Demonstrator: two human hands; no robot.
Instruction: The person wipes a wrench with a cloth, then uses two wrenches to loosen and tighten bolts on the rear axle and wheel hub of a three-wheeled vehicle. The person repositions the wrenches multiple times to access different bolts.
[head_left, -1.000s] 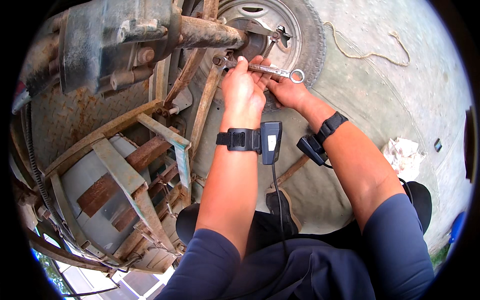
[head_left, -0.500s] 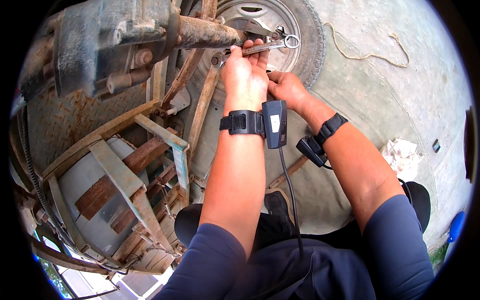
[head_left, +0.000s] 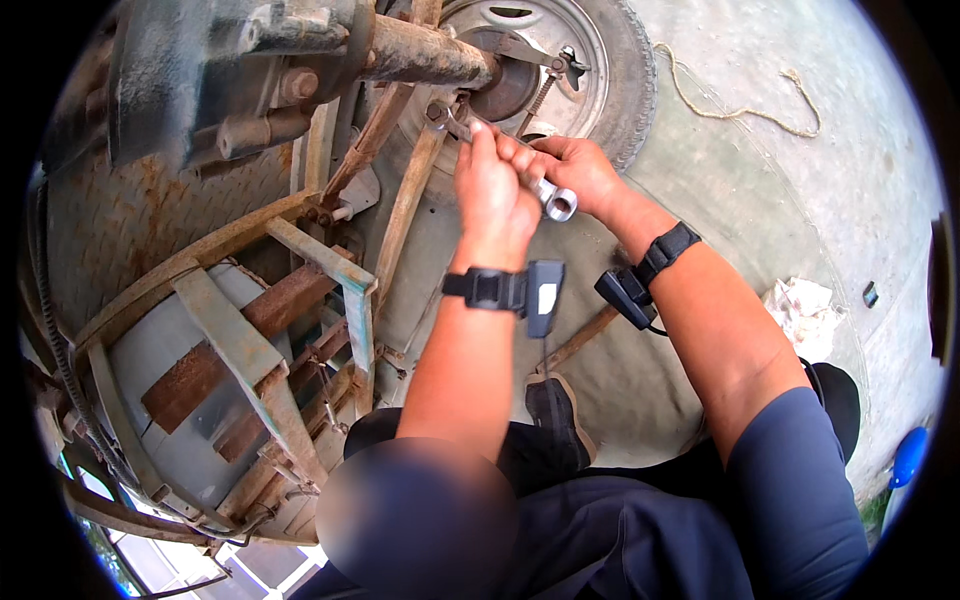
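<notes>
My left hand (head_left: 495, 190) is closed round a steel wrench (head_left: 560, 203); its near end tilts down toward me, and its far end meets a bolt fitting (head_left: 437, 116) beside the hub (head_left: 505, 95). My right hand (head_left: 585, 178) is just to the right, fingers bent in behind the left hand and wrench; what they grip is hidden. Above the hands are a rusty axle tube (head_left: 430, 55), a lever with a threaded, spring-wrapped rod (head_left: 540, 100), and a wheel with a tyre (head_left: 625, 120).
A corroded housing (head_left: 200, 80) hangs upper left above a rusty frame (head_left: 230, 340). A diagonal bar (head_left: 405, 215) runs below the axle. On the ground (head_left: 850, 200) are a rope (head_left: 730, 108), a white rag (head_left: 800, 320), a small dark object (head_left: 870, 295) and a rusty rod (head_left: 585, 335).
The wrench's near end has swung down toward me from beside the lever. My left hand has moved down with it and its fingers have curled round the shank.
</notes>
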